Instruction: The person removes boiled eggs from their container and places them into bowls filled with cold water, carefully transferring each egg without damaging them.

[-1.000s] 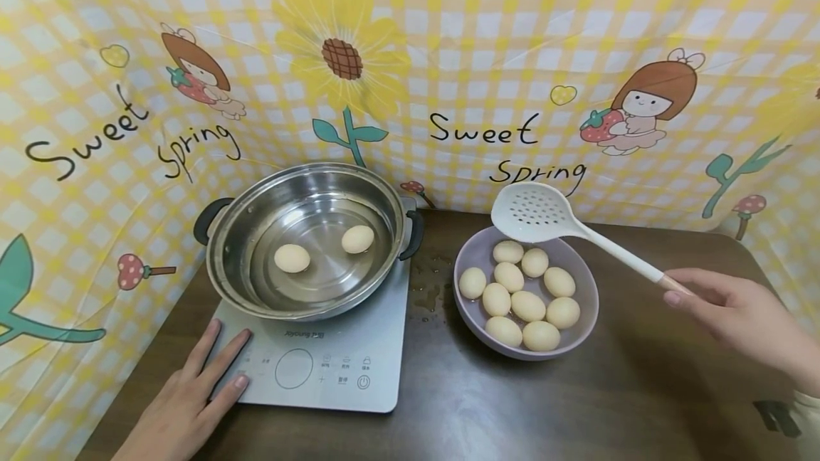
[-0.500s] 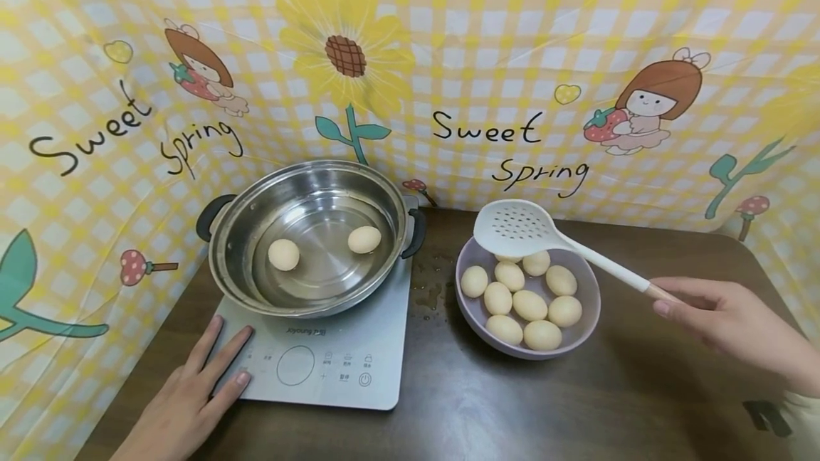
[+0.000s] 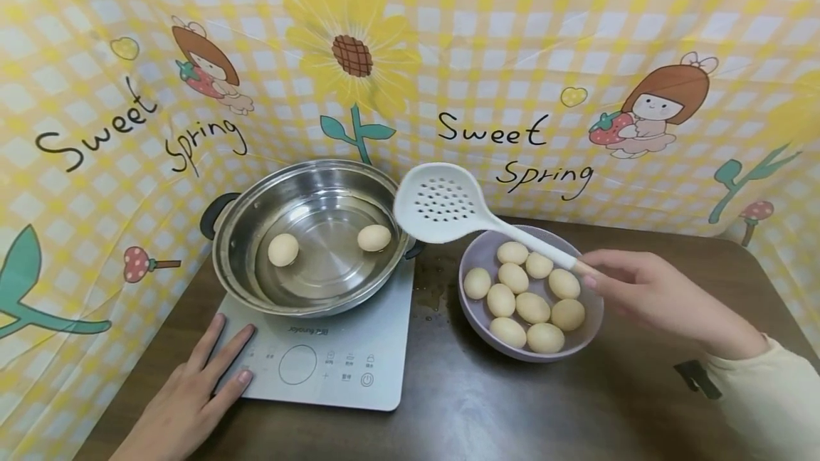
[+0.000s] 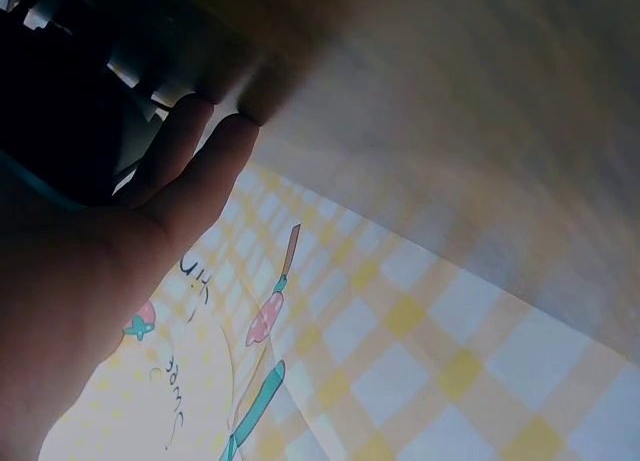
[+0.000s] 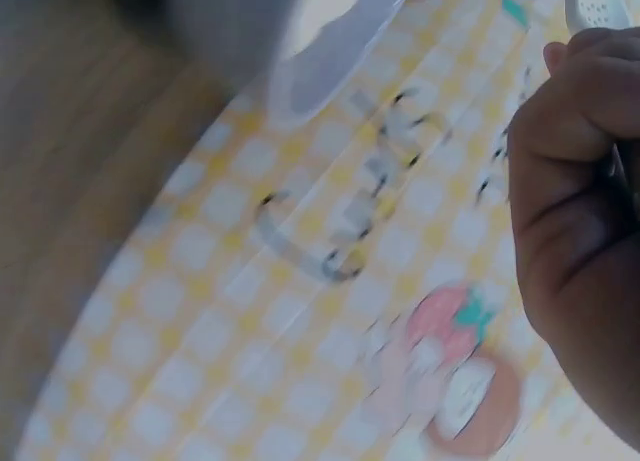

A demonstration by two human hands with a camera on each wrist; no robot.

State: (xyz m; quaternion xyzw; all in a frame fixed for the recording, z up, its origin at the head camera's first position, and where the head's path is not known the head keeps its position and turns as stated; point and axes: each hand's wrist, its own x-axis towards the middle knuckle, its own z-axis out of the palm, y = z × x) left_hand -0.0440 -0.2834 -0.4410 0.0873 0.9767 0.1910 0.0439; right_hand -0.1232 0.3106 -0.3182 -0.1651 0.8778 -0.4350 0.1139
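Note:
My right hand (image 3: pixel 647 297) grips the handle end of a white slotted skimmer (image 3: pixel 442 205). The skimmer's head hangs over the right rim of a steel pot (image 3: pixel 327 290), and no egg lies on it. Two eggs (image 3: pixel 284 250) sit in the pot's water, one at left and one at right. Below the skimmer's handle, a purple bowl (image 3: pixel 474 326) holds several eggs (image 3: pixel 532 308). With fingers spread, my left hand (image 3: pixel 186 397) rests on the left front of the white induction cooker (image 3: pixel 320 393) under the pot. In the right wrist view, curled fingers (image 5: pixel 580 111) hold the skimmer.
The brown table (image 3: pixel 468 418) carries the cooker and the bowl side by side. Water drops (image 3: pixel 429 297) lie between them. A yellow checked cloth (image 3: pixel 487 41) hangs behind and at the sides. A dark strap-like thing (image 3: pixel 698 379) shows by the right sleeve.
My right hand has carried the skimmer left, its head passing from above the bowl to the pot's right rim. The eggs in the pot have drifted slightly. My left hand stays in place.

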